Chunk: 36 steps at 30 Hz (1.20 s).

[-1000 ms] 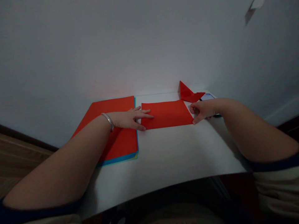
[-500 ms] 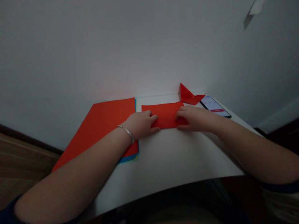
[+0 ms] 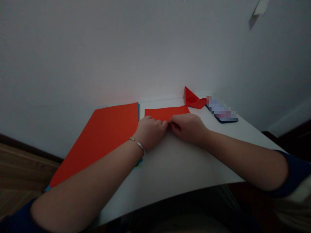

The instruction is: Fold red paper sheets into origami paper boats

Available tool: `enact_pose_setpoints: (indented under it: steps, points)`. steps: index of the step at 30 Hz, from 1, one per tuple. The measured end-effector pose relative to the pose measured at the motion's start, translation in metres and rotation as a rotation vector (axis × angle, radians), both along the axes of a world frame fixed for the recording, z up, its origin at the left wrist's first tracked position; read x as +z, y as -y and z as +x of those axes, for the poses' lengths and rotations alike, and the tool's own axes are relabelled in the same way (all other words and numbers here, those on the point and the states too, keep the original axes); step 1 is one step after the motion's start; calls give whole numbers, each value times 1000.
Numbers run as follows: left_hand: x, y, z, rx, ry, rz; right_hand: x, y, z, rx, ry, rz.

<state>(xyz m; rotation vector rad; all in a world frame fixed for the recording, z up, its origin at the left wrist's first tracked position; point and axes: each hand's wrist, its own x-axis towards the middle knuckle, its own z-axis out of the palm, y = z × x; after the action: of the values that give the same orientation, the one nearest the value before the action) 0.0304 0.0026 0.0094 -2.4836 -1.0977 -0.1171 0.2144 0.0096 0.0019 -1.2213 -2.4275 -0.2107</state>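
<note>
A folded sheet of red-orange paper [image 3: 161, 113] lies on the white table, its far edge showing beyond my hands. My left hand [image 3: 152, 131], with a silver bangle at the wrist, is closed over the paper's near edge. Beside it, my right hand [image 3: 188, 127] pinches that same edge near its middle. The fingertips of both hands almost meet there. Most of the near edge and the pinched part are hidden under the fingers.
A stack of large coloured sheets [image 3: 109, 132], orange on top, lies to the left. Behind the folded paper, a red folded paper figure [image 3: 193, 99] stands near the wall. A phone [image 3: 222, 111] lies at the right. The white table [image 3: 175, 174] has its front edge close to me.
My right hand has moved left along the paper's near edge, and my left hand slightly right. They were apart at the paper's two sides; now their fingertips come together.
</note>
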Motion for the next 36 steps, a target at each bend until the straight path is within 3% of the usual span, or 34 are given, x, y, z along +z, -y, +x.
enact_pose_setpoints:
  steps: [11, 20, 36]
  points:
    - [-6, -13, -1, -105, 148, 147, -5, -5, -3, -62, -35, 31]
    - [-9, -18, -3, -164, 206, 139, -4, -5, -5, -85, 8, 54]
    - [-7, -16, -9, -128, 210, 216, 3, -3, 4, -104, -40, 31]
